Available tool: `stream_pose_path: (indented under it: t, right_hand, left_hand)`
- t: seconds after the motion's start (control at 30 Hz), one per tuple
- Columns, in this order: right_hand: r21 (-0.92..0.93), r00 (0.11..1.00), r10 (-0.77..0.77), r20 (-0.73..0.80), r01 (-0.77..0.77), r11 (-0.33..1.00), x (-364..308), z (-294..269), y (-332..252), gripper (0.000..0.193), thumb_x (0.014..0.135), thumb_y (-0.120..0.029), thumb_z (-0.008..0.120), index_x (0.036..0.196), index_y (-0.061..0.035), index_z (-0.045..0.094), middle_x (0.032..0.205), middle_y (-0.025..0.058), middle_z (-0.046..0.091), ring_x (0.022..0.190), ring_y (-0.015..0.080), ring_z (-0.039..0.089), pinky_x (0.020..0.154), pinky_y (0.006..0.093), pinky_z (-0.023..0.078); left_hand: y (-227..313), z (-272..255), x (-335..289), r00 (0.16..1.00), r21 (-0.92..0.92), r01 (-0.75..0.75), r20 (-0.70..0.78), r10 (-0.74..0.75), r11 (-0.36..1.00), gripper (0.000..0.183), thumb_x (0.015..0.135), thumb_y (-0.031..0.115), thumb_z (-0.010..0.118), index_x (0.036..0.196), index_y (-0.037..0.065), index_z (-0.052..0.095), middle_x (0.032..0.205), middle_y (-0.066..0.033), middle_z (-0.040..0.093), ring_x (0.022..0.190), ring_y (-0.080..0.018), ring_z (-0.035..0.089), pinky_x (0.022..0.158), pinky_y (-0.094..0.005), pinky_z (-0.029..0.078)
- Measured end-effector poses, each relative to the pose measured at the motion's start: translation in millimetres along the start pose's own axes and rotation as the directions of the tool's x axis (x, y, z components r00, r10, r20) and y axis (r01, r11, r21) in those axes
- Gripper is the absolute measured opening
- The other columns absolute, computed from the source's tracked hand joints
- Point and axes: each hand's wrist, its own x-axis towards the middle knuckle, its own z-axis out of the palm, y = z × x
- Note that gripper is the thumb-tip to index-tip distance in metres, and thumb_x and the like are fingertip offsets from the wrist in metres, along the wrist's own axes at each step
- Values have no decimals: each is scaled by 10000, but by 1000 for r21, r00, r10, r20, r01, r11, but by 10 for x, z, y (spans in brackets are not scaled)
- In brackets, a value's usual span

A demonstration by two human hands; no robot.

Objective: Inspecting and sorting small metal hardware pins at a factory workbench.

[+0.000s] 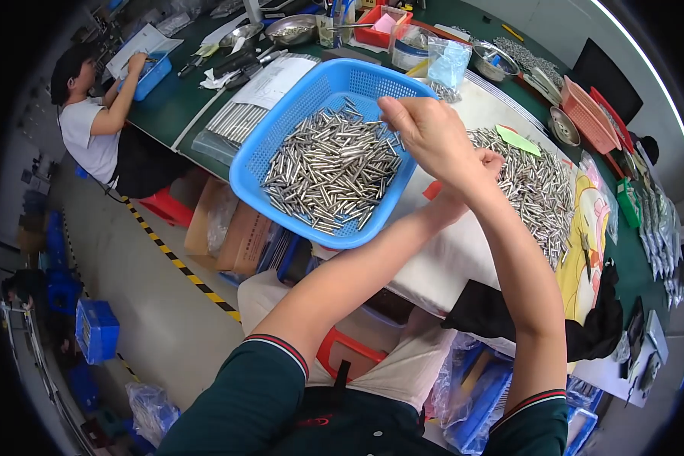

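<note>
My forearms cross over the worktable. My right hand (432, 137) is above the right rim of a blue perforated plastic basket (252, 171), its fingers curled in and the thumb pressed to them. Whatever it may hold is hidden. Many short, shiny metal pins (330, 163) lie heaped in the basket. My left hand (489, 161) reaches under my right wrist to the near edge of a second pile of metal pins (536, 190). Only its bent fingertips show, drawn together, and their contents cannot be made out. A small red piece (432, 190) shows beside my left wrist.
A pale green slip (518, 140) lies on the loose pile. Behind the basket stand metal bowls (292, 30) and a red tray (380, 26). Black cloth (486, 310) hangs at the table's front edge. At far left, a seated person (91, 121) works at another blue basket (153, 76).
</note>
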Motion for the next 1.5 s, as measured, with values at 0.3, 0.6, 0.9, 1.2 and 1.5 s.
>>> stream_pose_path:
  t: [0.3, 0.6, 0.9, 1.2, 1.5]
  right_hand:
    - [320, 854, 236, -463, -87, 944, -630, -548, 633, 262, 945, -171, 489, 858, 35, 624, 704, 21, 578, 638, 51, 490, 574, 190, 397]
    - [-350, 822, -299, -485, 131, 927, -1283, -603, 1181, 94, 791, 87, 527, 749, 41, 597, 629, 108, 534, 527, 211, 503, 485, 281, 388]
    - [-305, 857, -203, -474, 56, 951, -1282, -595, 1158, 116, 812, 69, 515, 733, 35, 592, 628, 96, 550, 531, 180, 515, 504, 259, 393]
    - [-231, 874, -107, -474, -6, 973, -1307, -553, 1270, 119, 832, 53, 514, 751, 45, 601, 632, 70, 554, 544, 126, 510, 518, 229, 396]
    - [-215, 890, -67, -450, -35, 976, -1302, -530, 1177, 128, 843, 36, 518, 747, 49, 602, 632, 69, 561, 547, 123, 513, 522, 228, 399]
  left_hand:
    - [101, 32, 19, 983, -13, -49, -180, 46, 999, 133, 808, 94, 585, 822, -36, 612, 740, -67, 624, 657, -98, 556, 603, -256, 454]
    - [580, 245, -621, 803, 403, -594, 245, 544, 696, 186, 695, 63, 638, 859, 8, 572, 812, -114, 545, 740, -300, 567, 658, -353, 477]
    - [1967, -1212, -700, 831, 815, -553, 554, 51, 174, 177, 635, -31, 622, 801, 29, 636, 945, -71, 604, 967, -260, 558, 795, -364, 455]
    - [1582, -1492, -551, 608, 752, -644, 617, -500, 144, 490, 553, 119, 663, 1038, 91, 597, 1172, -107, 450, 1250, -242, 359, 1101, -546, 114]
    - [1531, -1831, -325, 767, 787, -600, 516, -381, -142, 367, 601, 9, 625, 959, 87, 609, 1177, -88, 477, 1200, -231, 409, 1010, -439, 319]
